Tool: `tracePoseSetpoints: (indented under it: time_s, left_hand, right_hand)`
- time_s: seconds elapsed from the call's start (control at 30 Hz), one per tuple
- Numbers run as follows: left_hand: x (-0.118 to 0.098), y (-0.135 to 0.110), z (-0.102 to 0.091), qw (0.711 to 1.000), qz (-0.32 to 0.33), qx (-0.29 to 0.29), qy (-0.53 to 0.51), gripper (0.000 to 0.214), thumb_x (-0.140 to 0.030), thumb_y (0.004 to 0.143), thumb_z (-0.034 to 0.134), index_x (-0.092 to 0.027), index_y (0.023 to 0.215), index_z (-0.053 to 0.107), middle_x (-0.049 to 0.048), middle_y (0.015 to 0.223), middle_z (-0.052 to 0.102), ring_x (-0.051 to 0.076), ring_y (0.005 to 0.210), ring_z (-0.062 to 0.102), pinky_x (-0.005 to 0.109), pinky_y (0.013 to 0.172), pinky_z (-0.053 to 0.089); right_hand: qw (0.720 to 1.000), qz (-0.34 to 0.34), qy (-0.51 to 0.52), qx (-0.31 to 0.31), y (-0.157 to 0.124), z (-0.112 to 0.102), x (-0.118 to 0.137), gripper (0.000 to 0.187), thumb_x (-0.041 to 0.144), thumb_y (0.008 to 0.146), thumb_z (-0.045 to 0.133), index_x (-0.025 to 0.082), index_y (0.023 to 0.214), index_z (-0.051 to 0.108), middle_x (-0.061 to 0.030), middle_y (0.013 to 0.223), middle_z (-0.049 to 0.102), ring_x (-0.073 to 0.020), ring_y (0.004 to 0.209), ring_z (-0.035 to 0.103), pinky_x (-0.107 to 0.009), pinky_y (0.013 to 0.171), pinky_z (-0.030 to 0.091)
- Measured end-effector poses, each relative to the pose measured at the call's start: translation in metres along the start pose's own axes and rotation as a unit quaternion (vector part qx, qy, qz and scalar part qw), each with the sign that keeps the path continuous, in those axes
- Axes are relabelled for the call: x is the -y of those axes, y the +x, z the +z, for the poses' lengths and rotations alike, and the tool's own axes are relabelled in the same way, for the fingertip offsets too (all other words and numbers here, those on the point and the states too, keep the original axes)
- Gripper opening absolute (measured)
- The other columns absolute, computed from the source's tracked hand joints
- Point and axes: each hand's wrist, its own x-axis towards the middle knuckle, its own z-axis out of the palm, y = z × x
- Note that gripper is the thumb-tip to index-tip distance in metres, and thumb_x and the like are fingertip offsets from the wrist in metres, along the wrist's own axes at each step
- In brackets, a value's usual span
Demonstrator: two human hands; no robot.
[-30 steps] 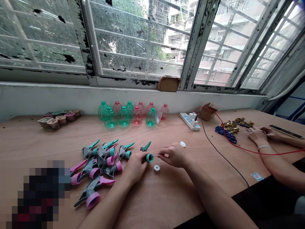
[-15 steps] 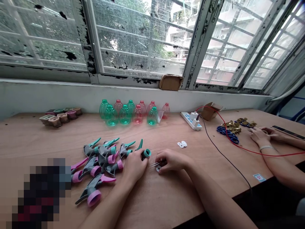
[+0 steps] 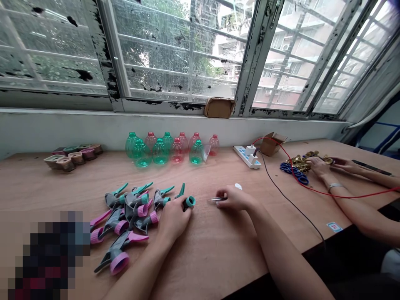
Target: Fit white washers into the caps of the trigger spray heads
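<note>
Wooden tabletop (image 3: 218,254) beneath a barred window (image 3: 165,46). Left hand (image 3: 174,216) wraps a gray-and-teal spray head (image 3: 190,202), its teal opening facing right. Near it, the right hand (image 3: 236,198) pinches slim metal tweezers (image 3: 216,199), tips pointing left. White discs (image 3: 238,186) lie just beyond; more spray heads (image 3: 131,211) cluster at left; 10 bottles (image 3: 160,154) stand behind.
</note>
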Motion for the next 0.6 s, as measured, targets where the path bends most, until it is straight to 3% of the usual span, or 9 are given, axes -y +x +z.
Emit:
tracePoseSetpoints:
  time_s: [0.2, 0.33, 0.47, 0.6]
  left_hand:
    - [0.000, 0.000, -0.001, 1.000, 0.006, 0.007, -0.003, 0.014, -0.022, 0.080, 0.055, -0.022, 0.086, 0.068, 0.0019, 0.078, 0.069, 0.015, 0.068, 0.059, 0.023, 0.057, 0.032]
    - [0.001, -0.002, 0.001, 1.000, 0.005, 0.024, 0.017, 0.015, -0.024, 0.082, 0.053, -0.023, 0.088, 0.067, 0.0018, 0.078, 0.068, 0.015, 0.068, 0.058, 0.023, 0.054, 0.029]
    - [-0.004, -0.007, 0.000, 0.997, 0.031, 0.017, 0.064, 0.020, -0.024, 0.081, 0.052, -0.025, 0.093, 0.068, 0.0026, 0.088, 0.066, 0.018, 0.079, 0.059, 0.025, 0.058, 0.033]
    - [-0.011, -0.008, -0.023, 0.984, 0.104, -0.037, 0.139, 0.020, -0.019, 0.077, 0.053, -0.023, 0.089, 0.068, 0.0048, 0.093, 0.060, 0.020, 0.088, 0.055, 0.029, 0.074, 0.039]
  right_hand:
    - [0.975, 0.105, -0.012, -0.197, 0.009, -0.006, -0.033, 0.014, 0.027, 0.076, 0.059, 0.018, 0.081, 0.069, -0.0027, 0.071, 0.067, -0.0136, 0.060, 0.056, -0.022, 0.053, 0.034]
    - [0.942, 0.095, -0.004, -0.323, 0.014, -0.004, -0.031, 0.021, 0.033, 0.081, 0.052, 0.019, 0.083, 0.069, -0.0031, 0.069, 0.066, -0.0141, 0.057, 0.054, -0.023, 0.051, 0.033]
    - [0.952, 0.015, 0.014, -0.305, 0.020, 0.010, -0.013, 0.025, 0.037, 0.082, 0.053, 0.019, 0.085, 0.069, -0.0013, 0.062, 0.063, -0.0135, 0.055, 0.054, -0.022, 0.053, 0.035]
    - [0.968, -0.057, 0.003, -0.245, 0.024, 0.026, 0.004, 0.022, 0.036, 0.082, 0.055, 0.021, 0.088, 0.070, 0.0008, 0.064, 0.063, -0.0124, 0.057, 0.055, -0.022, 0.056, 0.036]
